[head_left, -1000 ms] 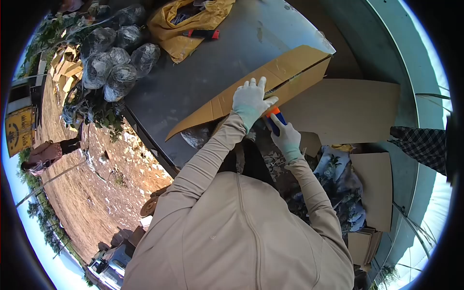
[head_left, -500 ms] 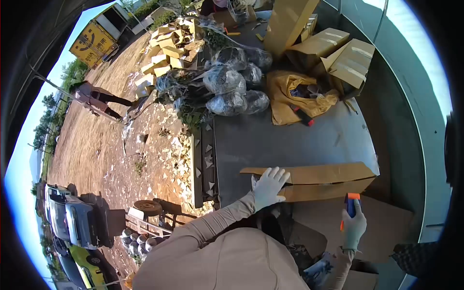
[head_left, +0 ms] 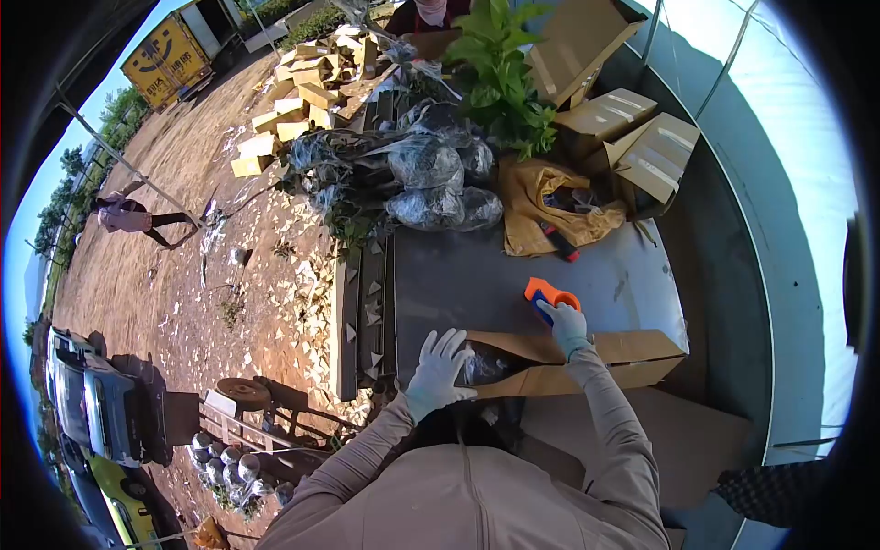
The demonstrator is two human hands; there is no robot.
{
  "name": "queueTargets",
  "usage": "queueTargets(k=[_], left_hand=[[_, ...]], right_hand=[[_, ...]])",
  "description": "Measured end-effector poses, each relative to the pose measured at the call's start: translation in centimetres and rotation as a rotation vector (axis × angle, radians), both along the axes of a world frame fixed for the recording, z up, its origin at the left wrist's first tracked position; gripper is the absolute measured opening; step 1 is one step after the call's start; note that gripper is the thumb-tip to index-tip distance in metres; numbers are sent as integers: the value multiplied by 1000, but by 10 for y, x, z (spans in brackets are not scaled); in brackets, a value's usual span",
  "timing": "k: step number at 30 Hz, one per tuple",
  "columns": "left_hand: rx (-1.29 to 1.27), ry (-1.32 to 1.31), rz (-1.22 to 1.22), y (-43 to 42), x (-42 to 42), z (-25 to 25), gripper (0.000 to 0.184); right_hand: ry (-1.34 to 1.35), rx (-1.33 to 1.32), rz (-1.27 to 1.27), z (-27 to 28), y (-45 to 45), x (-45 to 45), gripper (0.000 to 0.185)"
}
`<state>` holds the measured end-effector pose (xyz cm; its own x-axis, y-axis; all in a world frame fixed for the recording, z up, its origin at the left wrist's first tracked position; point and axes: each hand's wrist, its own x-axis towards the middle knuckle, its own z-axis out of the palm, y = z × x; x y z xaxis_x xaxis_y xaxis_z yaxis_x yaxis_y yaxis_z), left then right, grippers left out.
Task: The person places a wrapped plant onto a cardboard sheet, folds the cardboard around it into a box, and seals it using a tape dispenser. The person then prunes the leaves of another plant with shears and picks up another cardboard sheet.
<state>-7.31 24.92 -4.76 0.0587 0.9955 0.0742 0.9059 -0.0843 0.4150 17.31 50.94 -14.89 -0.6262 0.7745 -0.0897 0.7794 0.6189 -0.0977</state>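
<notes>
A long cardboard box (head_left: 632, 350) lies along the near edge of the dark metal table (head_left: 458, 284). Through the gap at its left end shows something wrapped in clear plastic (head_left: 486, 365). My left hand (head_left: 436, 378), in a pale glove, rests at that end with its fingers spread. Above the box, my gloved right hand (head_left: 567, 327) grips the handle of an orange and blue tape dispenser (head_left: 550, 295). The dispenser is over the table, beyond the box's far edge.
Several plastic-wrapped bundles (head_left: 426, 183) and a leafy plant (head_left: 502, 78) sit at the back. Beside them are a yellow bag (head_left: 527, 229), a red and black tool (head_left: 559, 243) and cardboard boxes (head_left: 660, 156). Another person (head_left: 422, 18) is at the far end; someone walks (head_left: 128, 215) on the left.
My right hand has brought the tape dispenser from right of the box to above it. My left hand has shifted left, and the box's left end now gapes. A leafy plant has appeared at the back.
</notes>
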Motion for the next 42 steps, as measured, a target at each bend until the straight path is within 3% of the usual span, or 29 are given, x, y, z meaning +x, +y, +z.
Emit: queueTargets(k=[4, 11, 17, 21, 25, 30, 33, 39, 42], left_hand=[[-40, -48, -17, 13, 2, -3, 74], [8, -90, -25, 14, 1, -16, 64], [-2, -120, -14, 13, 0, -16, 68], [-68, -197, -74, 17, -11, -4, 73], [-77, -560, -163, 29, -51, -6, 61], [-69, -531, 67, 34, -109, -40, 45], [-43, -511, 192, 28, -136, -56, 38], [-87, -524, 275, 13, -155, -76, 31], [-68, -507, 263, 17, -156, -77, 28]], right_hand=[[165, 174, 29, 33, -4, 17, 39], [433, 40, -193, 48, 41, 52, 32], [611, -49, -224, 74, 111, -10, 34], [549, -40, -224, 78, 172, -89, 42], [444, -62, -341, 65, 237, -166, 52], [115, -186, -584, 51, 291, -224, 61], [22, -268, -586, 44, 310, -224, 76], [110, -227, -563, 41, 366, -190, 50], [216, -116, -410, 81, 406, -186, 39]])
